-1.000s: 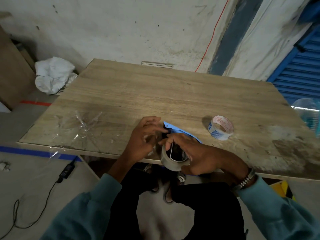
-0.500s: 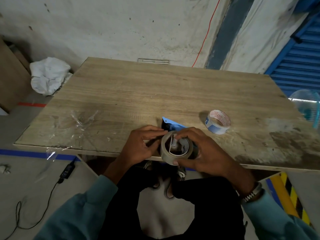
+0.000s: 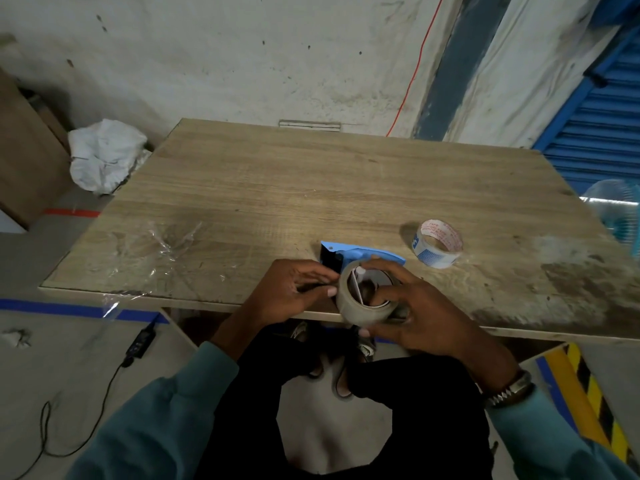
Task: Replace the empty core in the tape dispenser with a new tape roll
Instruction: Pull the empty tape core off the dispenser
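Person's teal sleeves and dark trousers filled the bottom of the view. Right hand (image 3: pixel 426 317) sat at the bench's near edge, fingers (image 3: pixel 388 271) curled around a brownish tape roll (image 3: pixel 363 299), thumb under it, gripping it firmly. Left hand (image 3: pixel 287 289) was just beside the roll, fingers bent and pinched together against the roll's left side; whether they held a loose tape end could not be told. The roll was pressed onto the blue tape dispenser (image 3: pixel 360 253), which lay flat on the bench (image 3: pixel 311 188) directly behind the hands, mostly hidden by them. A metal watch (image 3: pixel 509 391) showed on the right wrist. Further back to the right, well apart from the hands, a white printed empty core (image 3: pixel 437 243) stood on the bench. Crumpled clear plastic film (image 3: pixel 162 244) lay on the bench's left part. Beyond the bench on the floor, a white bag (image 3: pixel 104 154) rested by the wall.
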`<control>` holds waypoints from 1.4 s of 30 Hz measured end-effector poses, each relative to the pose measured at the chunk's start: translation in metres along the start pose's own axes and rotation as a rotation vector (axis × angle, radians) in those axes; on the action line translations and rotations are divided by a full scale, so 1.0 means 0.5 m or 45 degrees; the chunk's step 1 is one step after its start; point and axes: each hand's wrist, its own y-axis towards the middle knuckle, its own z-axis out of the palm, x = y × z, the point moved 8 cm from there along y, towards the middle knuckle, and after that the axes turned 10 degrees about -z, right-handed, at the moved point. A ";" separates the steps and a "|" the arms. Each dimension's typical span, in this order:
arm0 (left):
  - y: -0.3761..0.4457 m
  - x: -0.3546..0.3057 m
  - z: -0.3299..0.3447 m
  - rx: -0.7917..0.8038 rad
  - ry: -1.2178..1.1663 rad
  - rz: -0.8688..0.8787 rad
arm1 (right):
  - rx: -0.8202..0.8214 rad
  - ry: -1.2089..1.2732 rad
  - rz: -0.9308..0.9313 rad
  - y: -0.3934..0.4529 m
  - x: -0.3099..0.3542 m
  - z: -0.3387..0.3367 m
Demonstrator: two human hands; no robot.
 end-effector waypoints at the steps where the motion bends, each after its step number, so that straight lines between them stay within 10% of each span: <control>1: 0.002 0.002 0.002 0.008 -0.007 -0.019 | -0.011 -0.013 -0.009 0.001 0.001 0.000; 18: -0.013 -0.006 0.015 -0.018 -0.142 0.038 | -0.078 0.140 -0.006 0.002 -0.018 0.014; 28: -0.040 0.017 0.029 -0.003 -0.574 -0.566 | -0.088 0.146 0.013 0.000 -0.021 0.016; 42: -0.029 0.001 0.018 0.060 -0.353 -0.644 | -0.099 0.162 -0.029 -0.004 -0.027 0.019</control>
